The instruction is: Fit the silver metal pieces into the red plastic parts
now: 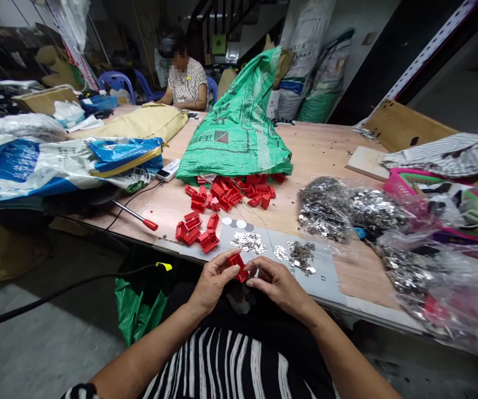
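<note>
My left hand grips a red plastic housing between thumb and fingers, just over the table's front edge. At the housing's right side is my right hand, its thumb and fingertips pinched together; whatever they hold is too small to make out. Beyond my hands, a pile of shiny flat metal pieces and a darker heap of small metal parts lie on a grey mat. Several more red housings lie to the left of the mat.
A green woven sack spills red housings onto the table. Plastic bags of metal parts and a pink basket stand right. A red-tipped metal rod juts in at left. A person sits across the table.
</note>
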{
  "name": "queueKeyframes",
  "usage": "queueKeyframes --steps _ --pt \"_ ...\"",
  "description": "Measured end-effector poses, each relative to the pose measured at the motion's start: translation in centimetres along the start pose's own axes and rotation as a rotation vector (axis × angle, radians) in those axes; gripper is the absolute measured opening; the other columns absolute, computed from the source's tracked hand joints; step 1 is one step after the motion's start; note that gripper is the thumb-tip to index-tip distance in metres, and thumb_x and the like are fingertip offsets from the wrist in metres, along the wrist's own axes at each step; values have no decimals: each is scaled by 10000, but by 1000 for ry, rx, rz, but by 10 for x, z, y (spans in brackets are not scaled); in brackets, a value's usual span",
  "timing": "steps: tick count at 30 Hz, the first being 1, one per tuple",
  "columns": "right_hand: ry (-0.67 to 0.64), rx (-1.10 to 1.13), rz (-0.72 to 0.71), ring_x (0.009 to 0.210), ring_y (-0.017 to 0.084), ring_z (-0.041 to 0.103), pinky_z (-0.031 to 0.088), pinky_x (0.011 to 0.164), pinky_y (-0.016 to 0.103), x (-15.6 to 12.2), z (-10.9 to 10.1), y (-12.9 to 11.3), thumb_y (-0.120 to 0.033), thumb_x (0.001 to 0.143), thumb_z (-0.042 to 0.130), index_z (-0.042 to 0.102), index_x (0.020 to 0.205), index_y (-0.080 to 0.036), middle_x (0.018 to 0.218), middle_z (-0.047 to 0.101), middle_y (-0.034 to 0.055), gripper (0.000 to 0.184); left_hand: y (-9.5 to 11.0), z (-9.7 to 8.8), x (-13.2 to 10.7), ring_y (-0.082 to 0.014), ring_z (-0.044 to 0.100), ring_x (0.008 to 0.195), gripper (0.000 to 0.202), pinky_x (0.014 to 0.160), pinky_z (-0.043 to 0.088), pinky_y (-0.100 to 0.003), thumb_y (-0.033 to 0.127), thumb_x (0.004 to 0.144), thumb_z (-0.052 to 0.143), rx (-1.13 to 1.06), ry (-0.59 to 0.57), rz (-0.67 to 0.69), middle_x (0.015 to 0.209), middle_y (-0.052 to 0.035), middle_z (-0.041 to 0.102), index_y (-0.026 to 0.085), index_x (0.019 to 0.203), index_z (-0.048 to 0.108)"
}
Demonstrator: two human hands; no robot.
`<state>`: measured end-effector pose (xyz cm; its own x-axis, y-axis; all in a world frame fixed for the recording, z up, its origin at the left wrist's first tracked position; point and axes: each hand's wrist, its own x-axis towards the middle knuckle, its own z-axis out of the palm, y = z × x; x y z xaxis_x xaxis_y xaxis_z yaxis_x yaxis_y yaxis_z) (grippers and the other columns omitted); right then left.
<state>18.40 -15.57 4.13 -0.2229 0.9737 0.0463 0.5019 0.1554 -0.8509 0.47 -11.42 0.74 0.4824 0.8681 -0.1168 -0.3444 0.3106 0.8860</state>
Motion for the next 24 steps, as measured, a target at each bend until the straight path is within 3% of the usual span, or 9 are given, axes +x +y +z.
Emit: queueKeyframes --steps 2,5,8,13,17,24 --pt "49 10 58 667 128 551 444 601 231 -3 -1 3 -277 863 611 580 1041 -217 850 602 -1 190 -1 -1 1 -134 603 846 394 803 457 -242 249 781 680 29 -3 20 946 -22 667 204 1165 607" --pt "97 -75 21 838 162 567 466 757 277 -6 -1 9 -300 934 487 563 1160 -228 980 584 42 249 -1 -4 4 -142 609 850 378 785 473 -250 225 756 697 177 -9 109 993 -22 649 214 1118 588" --pt "108 -192 -4 881 181 564 459 804 307 -7 0 16 -269 961 397 593 1171 -229 937 568 59 290 -2 -8 8 -147 615 831 317 786 481 -265 201 761 684 460 -14 238 965 -20 649 212 1064 589" --pt "133 -307 57 848 195 603 461 756 312 -5 6 24 -218 904 481 604 1107 -219 938 640 56 237 -6 -13 20 -169 632 890 336 840 485 -295 157 767 660 813 -48 348 1005 -33 677 213 1092 593" --pt "96 -345 83 799 184 619 462 722 301 -3 8 27 -206 884 509 615 987 -224 888 666 27 148 -8 -15 27 -195 627 1033 390 927 475 -324 154 769 663 914 -96 395 1121 -57 679 219 1148 600" --pt "75 -338 27 850 174 606 469 774 299 -3 9 30 -158 881 504 623 955 -211 926 638 42 149 -8 -19 29 -188 647 1005 400 912 495 -318 159 756 690 909 -130 396 1081 -56 702 214 1146 619"
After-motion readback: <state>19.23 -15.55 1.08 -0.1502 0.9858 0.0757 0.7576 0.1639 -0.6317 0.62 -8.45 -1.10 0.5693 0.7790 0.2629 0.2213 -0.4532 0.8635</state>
